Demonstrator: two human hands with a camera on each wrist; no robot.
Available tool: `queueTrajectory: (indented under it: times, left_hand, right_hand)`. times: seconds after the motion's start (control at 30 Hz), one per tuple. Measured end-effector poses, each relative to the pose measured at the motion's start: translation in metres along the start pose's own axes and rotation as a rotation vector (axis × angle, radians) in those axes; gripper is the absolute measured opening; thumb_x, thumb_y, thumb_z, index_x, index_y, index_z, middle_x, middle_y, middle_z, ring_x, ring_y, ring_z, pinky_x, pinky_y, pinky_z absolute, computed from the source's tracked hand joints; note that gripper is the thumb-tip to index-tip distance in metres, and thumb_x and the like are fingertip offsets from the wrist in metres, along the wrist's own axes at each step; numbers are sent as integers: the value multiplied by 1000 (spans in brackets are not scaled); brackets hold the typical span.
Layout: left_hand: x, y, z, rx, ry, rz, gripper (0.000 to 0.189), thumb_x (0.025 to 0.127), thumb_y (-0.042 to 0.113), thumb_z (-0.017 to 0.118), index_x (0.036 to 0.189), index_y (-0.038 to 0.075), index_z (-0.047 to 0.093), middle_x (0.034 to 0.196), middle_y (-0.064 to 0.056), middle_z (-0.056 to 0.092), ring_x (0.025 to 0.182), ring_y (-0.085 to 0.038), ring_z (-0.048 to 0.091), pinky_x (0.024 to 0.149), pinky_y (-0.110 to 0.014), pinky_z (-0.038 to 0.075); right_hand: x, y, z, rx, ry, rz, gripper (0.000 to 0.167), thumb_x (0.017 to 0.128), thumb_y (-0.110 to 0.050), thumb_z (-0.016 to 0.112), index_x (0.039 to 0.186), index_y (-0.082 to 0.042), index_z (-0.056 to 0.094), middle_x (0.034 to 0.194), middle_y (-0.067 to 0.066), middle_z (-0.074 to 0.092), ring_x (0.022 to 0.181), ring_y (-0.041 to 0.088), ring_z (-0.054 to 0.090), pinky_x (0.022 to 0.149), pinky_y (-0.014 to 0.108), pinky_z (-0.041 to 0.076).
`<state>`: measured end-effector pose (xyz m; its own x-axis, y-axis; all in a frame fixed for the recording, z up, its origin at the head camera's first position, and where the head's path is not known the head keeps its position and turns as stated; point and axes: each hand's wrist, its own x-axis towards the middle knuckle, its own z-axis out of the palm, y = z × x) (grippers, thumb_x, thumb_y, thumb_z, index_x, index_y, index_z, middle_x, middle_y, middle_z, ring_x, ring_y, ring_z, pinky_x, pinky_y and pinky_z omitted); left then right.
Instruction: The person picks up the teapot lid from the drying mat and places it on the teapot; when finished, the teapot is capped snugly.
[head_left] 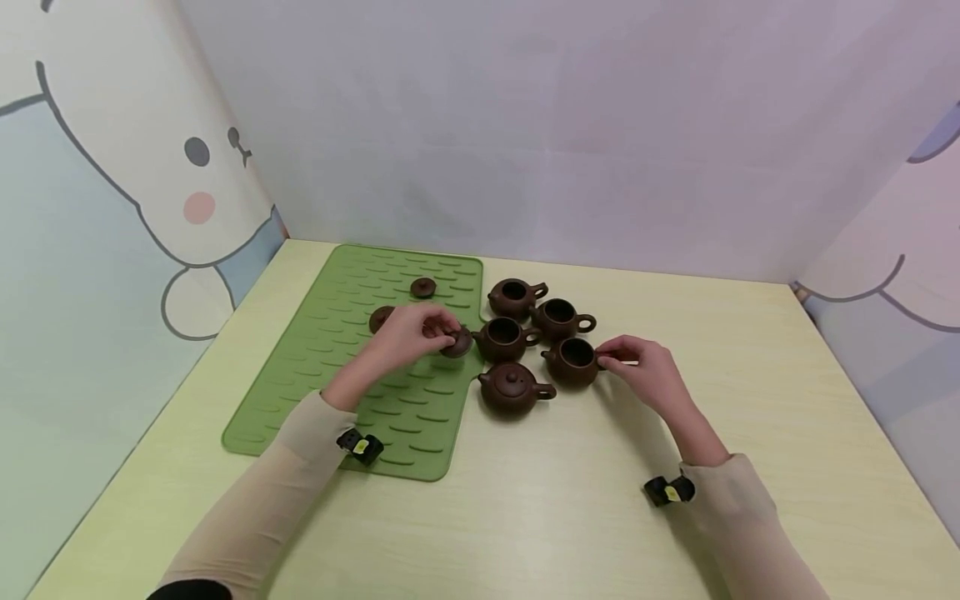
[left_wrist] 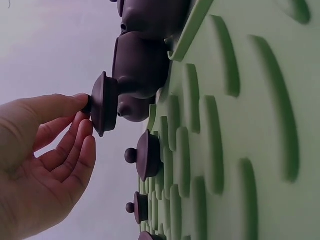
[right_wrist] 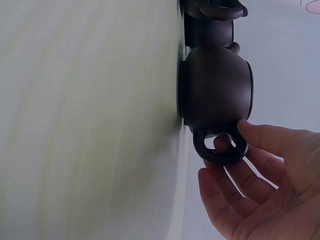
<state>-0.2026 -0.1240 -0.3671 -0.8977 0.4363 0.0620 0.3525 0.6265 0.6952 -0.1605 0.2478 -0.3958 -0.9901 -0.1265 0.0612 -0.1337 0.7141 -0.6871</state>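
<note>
My left hand [head_left: 411, 335] pinches a dark brown teapot lid [head_left: 456, 342] by its knob, above the right edge of the green mat [head_left: 405, 429]. In the left wrist view the held lid [left_wrist: 104, 105] is apart from the mat. With thumb and fingers, my right hand [head_left: 647, 375] holds the loop handle [right_wrist: 220, 156] of a small lidless teapot [head_left: 572, 365]. Close to it stand lidless teapots, including one [head_left: 502, 342] near the held lid. A teapot [head_left: 512, 390] with its lid on stands nearest me.
Further lids lie knob up on the mat, one at the back [head_left: 423, 287] and one [head_left: 380, 318] partly behind my left hand. Two more lidless teapots [head_left: 512, 302] [head_left: 561, 322] stand toward the back. Light wooden tabletop [head_left: 750, 367] extends to the right; a pale wall [head_left: 600, 142] rises behind.
</note>
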Motion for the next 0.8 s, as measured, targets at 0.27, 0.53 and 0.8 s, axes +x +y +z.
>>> queueTrajectory:
  times: [0.27, 0.53, 0.8]
  left_hand:
    - [10, 9, 2, 1, -21, 16, 14, 93, 12, 71, 107, 9, 72, 99, -6, 72, 86, -16, 66, 76, -30, 57]
    - [19, 21, 6, 19, -15, 62, 12, 92, 12, 72, 104, 10, 72, 95, -6, 72, 83, -15, 65, 72, -29, 56]
    - [29, 30, 14, 41, -30, 103, 12, 92, 12, 72, 104, 9, 72, 98, -5, 73, 84, -15, 66, 75, -27, 56]
  right_hand:
    - [1, 1, 1, -9, 2, -2, 18, 96, -19, 68, 109, -8, 74, 106, 12, 76, 105, 33, 70, 79, 26, 51]
    - [1, 0, 1, -4, 2, 2, 18, 96, -18, 68, 108, -7, 74, 105, 12, 76, 105, 33, 70, 78, 25, 51]
    - [1, -1, 0, -5, 2, 3, 17, 95, -17, 68, 108, -7, 75, 104, 12, 76, 104, 32, 69, 76, 24, 51]
